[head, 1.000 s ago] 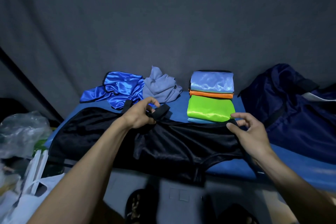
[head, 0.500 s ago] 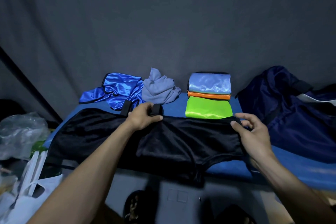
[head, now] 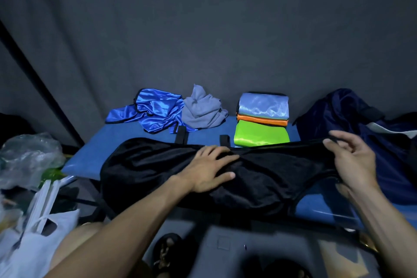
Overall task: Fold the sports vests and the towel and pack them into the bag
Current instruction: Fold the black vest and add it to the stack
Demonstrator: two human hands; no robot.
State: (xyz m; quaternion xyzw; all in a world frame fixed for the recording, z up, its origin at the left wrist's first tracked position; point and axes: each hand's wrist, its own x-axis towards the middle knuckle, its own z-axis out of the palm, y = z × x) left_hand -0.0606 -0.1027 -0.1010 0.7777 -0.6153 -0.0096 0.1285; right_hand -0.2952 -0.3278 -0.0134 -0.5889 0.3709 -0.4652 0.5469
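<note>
1. Black vest [head: 270,171] lies spread across the near half of the blue bench [head: 94,156], its two black straps pointing toward 12 o'clock.
2. Left hand [head: 209,169]: fingers straight and spread, palm pressing flat on the vest's middle.
3. Right hand [head: 352,162]: fingers curled, pinching the vest's edge at its 3 o'clock end, lifting it slightly.
4. Blue vest [head: 153,113] lies crumpled at 11 o'clock, touching the unfolded grey towel [head: 202,110] beside it.
5. Folded vests [head: 261,119], light blue over orange over green, stacked at 1 o'clock.
6. Navy bag [head: 352,117] rests at 3 o'clock.
7. Plastic bags [head: 33,221] sit at 8 o'clock, off the bench.
</note>
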